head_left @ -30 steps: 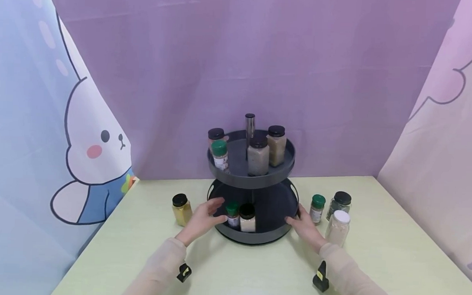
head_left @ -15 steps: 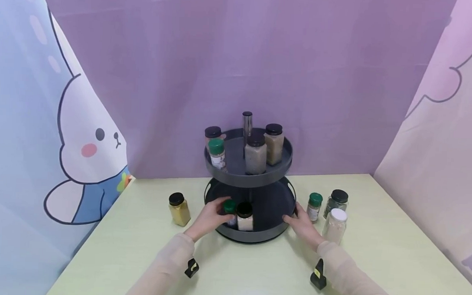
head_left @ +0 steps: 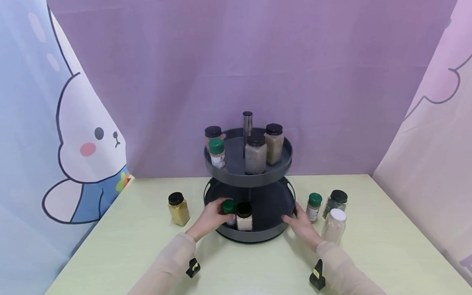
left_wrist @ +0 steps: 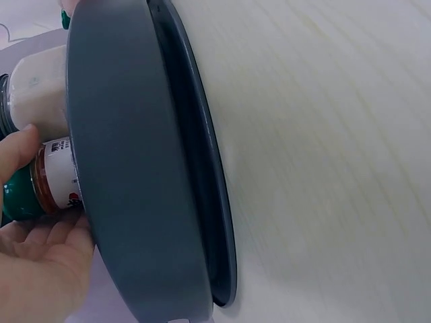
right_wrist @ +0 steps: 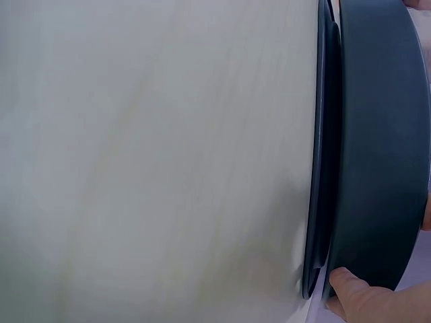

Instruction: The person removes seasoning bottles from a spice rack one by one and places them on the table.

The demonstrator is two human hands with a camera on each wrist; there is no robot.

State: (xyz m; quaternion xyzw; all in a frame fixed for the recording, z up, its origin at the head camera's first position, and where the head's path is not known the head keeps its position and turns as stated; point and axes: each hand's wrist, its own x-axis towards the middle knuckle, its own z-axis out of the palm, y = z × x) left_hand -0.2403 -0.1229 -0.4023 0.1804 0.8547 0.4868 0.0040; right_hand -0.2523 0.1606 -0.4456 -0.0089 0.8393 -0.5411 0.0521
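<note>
A dark two-tier round rack stands on the table. On its lower tier, my left hand is curled round a small green-capped jar, thumb on one side and fingers on the other; the left wrist view shows the jar between thumb and fingers. Touching distance from it is a black-lidded jar with pale contents. My right hand grips the lower tier's right rim, its thumb against the outer wall in the right wrist view.
Several jars stand on the upper tier. Left of the rack is a yellow jar. To the right are a green-capped jar, a black-lidded jar and a white-lidded jar. A purple cloth hangs behind the table.
My left hand has moved right and closed round the green-capped jar on the lower tier. My right hand has stayed on the rim. The head view has shifted slightly.
</note>
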